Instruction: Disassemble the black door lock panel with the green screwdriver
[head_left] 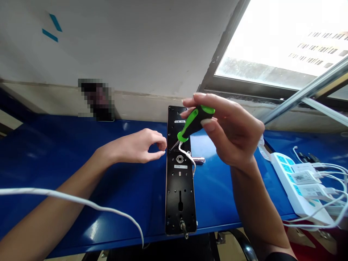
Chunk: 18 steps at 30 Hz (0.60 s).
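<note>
A long black plate [181,183], like the back of an electronic door lock, lies lengthwise on the blue table. My right hand [231,134] grips a green and black screwdriver [194,121] between thumb and fingers. The tilted shaft points down-left, its tip at a spot near the plate's left edge. My left hand [146,146] is at that same edge, thumb and forefinger curled nearly together close to the tip; what they hold, if anything, is too small to make out. A white cable [187,154] runs over the plate. A metal spindle [184,229] sticks up at its near end.
On the right stands a white power strip [288,181] with several plugs and cables. Beside the plate lies a small wrapped cylinder [199,160]. Another white cable [81,199] crosses over my left forearm. A phone-like dark object [99,101], partly pixelated, leans against the wall.
</note>
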{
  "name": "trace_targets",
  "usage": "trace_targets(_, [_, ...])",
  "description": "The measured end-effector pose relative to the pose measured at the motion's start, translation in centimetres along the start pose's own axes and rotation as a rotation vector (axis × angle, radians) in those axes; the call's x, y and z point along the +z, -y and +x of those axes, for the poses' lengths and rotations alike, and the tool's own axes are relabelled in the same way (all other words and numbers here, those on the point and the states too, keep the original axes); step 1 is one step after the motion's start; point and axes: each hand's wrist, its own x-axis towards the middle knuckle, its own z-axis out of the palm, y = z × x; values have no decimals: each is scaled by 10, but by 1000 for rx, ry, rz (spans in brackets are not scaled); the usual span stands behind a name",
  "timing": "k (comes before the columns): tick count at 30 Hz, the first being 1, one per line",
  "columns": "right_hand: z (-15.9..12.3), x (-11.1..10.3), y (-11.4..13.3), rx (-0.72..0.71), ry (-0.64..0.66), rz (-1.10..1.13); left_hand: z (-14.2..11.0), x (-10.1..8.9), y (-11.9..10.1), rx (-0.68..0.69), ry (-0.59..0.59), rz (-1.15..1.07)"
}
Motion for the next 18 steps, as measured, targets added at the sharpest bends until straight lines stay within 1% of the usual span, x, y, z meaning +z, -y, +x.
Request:
trace_targets(2, [1, 0, -1, -73, -77, -58, 1, 0, 0, -1, 20, -28])
trace_targets(4, [2, 0, 0, -107, -112, -120, 0, 1, 1, 7, 25, -54])
trace_targets(6, [2, 0, 1, -50, -77, -121, 0, 1, 2, 18, 27, -68])
trace_targets(9, [1, 0, 1, 69, 14, -11, -1, 2, 4, 32, 41, -69])
trace_targets(11, [0, 0, -2, 68, -7, 11, 0, 3, 3, 33, 48, -63])
trace_targets(14, [-1, -1, -5, -1, -101, -76, 0, 3, 1, 18, 60, -54])
trace_targets(16, [0, -2, -3, 0, -92, -122, 1, 2, 0, 13, 63, -50])
trace_targets(18, [1, -1, 2, 58, -27, -110, 1, 2, 0, 16, 61, -48])
